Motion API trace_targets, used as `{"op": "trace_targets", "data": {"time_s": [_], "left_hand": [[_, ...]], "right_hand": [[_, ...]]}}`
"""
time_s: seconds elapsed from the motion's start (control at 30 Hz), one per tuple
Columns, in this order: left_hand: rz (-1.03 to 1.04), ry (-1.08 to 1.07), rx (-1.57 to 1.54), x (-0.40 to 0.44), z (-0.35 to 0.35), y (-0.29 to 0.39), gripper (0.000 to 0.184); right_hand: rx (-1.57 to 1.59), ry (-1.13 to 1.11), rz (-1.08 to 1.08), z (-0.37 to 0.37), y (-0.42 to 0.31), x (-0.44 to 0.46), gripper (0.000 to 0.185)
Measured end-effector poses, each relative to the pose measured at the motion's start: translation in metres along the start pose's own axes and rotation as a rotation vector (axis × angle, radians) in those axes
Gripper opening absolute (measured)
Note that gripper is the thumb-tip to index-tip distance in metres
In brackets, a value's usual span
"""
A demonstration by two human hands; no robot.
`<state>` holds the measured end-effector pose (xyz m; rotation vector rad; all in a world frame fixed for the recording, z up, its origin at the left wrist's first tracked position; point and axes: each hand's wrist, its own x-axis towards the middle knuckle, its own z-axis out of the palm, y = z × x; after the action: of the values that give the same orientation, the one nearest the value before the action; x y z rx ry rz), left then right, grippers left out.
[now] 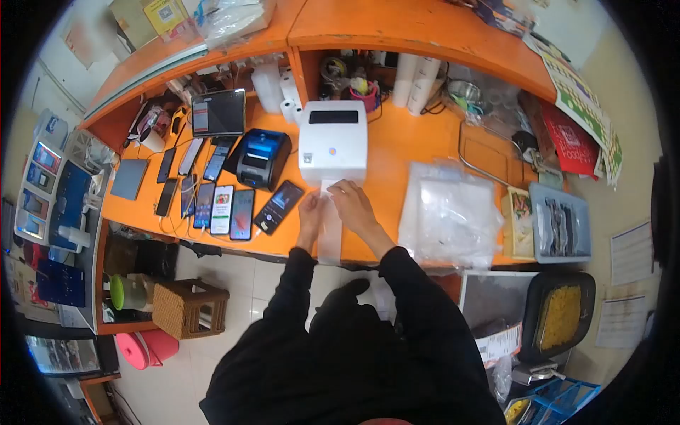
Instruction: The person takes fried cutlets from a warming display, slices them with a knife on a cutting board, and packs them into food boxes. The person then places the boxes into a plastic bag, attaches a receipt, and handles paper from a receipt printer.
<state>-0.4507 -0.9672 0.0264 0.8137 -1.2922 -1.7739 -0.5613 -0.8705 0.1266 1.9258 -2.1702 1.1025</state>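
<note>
A white label printer [333,145] stands on the orange counter, with a pale strip [330,237] running from its front down over the counter's edge. My right hand [354,205] is at the strip's upper end, just in front of the printer, its fingers bent and pressed together on the strip. On the strip's left side is my left hand [309,212], closed at its edge; the fingertips are small and partly hidden. A dark phone [279,207] lies just left of my left hand, and a black printer [262,157] sits behind that phone.
Several phones [222,210] with cables lie at the left, below a tablet [219,113]. Clear plastic bags [453,212] are piled to the right, beside a cream tray [519,223] and a grey-blue tray [561,223]. An orange shelf [425,28] overhangs the back.
</note>
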Motion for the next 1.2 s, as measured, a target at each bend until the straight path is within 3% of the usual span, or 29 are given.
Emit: {"op": "trace_targets", "data": {"time_s": [0.1,0.2,0.37,0.47,0.53,0.57,0.67,0.7,0.73,0.8,0.83,0.87,0.97,1.0,1.07,1.13,1.2], "left_hand": [[0.039,-0.011,-0.069,0.005,0.002,0.007,0.019],[0.027,-0.052,-0.12,0.019,-0.001,0.006,0.014],[-0.073,-0.066,-0.108,0.033,0.0,-0.002,0.01],[-0.102,-0.067,-0.051,0.029,-0.006,-0.008,0.008],[-0.039,-0.046,0.161,0.014,-0.011,-0.002,0.006],[-0.116,-0.052,0.239,0.012,-0.03,-0.021,0.009],[0.054,-0.101,0.426,-0.003,-0.037,-0.014,0.011],[0.078,-0.177,0.451,0.005,-0.056,-0.037,0.023],[0.357,-0.106,0.705,0.001,-0.049,-0.038,0.032],[0.645,0.014,1.084,-0.016,0.01,0.012,0.048],[0.623,0.06,1.254,-0.041,0.047,0.043,0.054],[0.681,-0.03,1.108,-0.053,0.075,0.046,0.046],[0.688,-0.651,0.633,-0.111,0.16,0.023,0.033],[0.688,-0.922,0.553,-0.136,0.188,0.014,0.027],[0.609,-1.387,0.345,-0.2,0.252,0.029,0.021],[0.855,-1.571,0.289,-0.258,0.288,0.02,0.026],[0.824,-1.64,0.22,-0.301,0.311,-0.002,0.026]], "right_hand": [[-0.12,0.009,-0.088,0.029,0.016,0.022,0.021],[0.059,-0.075,0.113,0.031,0.016,0.022,0.021],[0.172,-0.035,0.207,0.036,0.024,0.021,0.018],[0.233,0.007,0.249,0.035,0.027,0.02,0.017],[0.24,0.044,0.223,0.043,0.027,0.018,0.016],[0.217,0.069,0.198,0.048,0.031,0.014,0.016],[0.215,0.35,0.254,0.037,0.021,0.002,0.015],[0.264,0.437,0.325,0.011,0.007,-0.004,0.015],[0.248,0.503,0.433,-0.02,-0.007,-0.012,0.015],[0.214,0.68,0.643,-0.062,-0.014,-0.04,0.018],[0.259,0.819,0.765,-0.082,-0.009,-0.065,0.018],[0.316,0.953,0.876,-0.103,-0.008,-0.1,0.019],[0.563,1.456,1.128,-0.168,-0.024,-0.219,0.023],[0.429,1.626,1.105,-0.191,-0.036,-0.253,0.025],[-0.088,1.678,1.178,-0.22,-0.063,-0.323,0.022],[-0.577,1.685,1.179,-0.23,-0.081,-0.365,0.019],[-1.077,1.521,1.154,-0.231,-0.091,-0.39,0.017]]}}
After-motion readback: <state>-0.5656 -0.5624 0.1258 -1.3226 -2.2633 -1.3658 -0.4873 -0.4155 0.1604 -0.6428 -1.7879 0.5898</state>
